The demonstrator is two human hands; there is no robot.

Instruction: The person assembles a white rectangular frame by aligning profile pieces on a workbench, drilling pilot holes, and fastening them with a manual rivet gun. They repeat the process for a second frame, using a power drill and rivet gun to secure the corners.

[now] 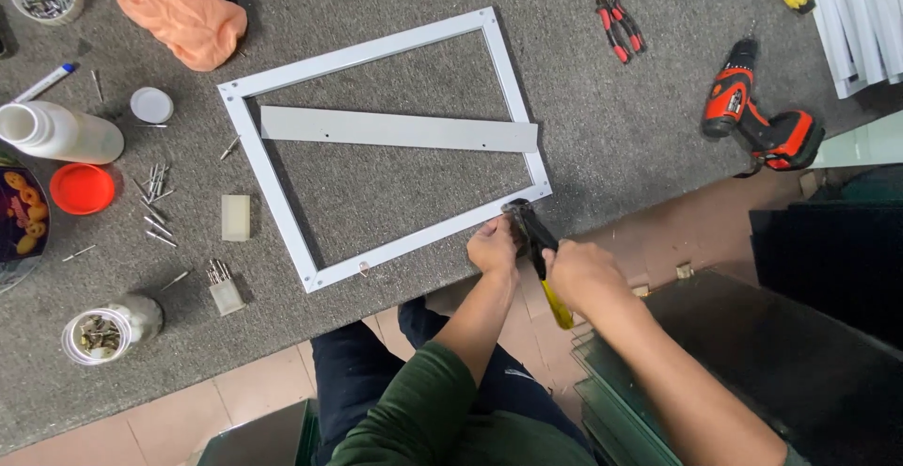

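A white rectangular metal frame (282, 207) lies tilted on the grey carpeted table (611, 137). A flat white metal strip (395, 130) rests across its inside. My left hand (493, 245) grips the frame's near rail close to its right corner. My right hand (581, 276) is closed on a black tool with a yellow handle (538, 245), whose head sits at that corner of the frame.
An orange-and-black cordless drill (757, 118) and red-handled pliers (616, 16) lie at the right. Loose screws (153, 205), a white bottle (58, 133), a red lid (83, 189), screw jars (99, 334) and an orange cloth (183, 15) sit at the left. Glass sheets (640, 400) stand by my legs.
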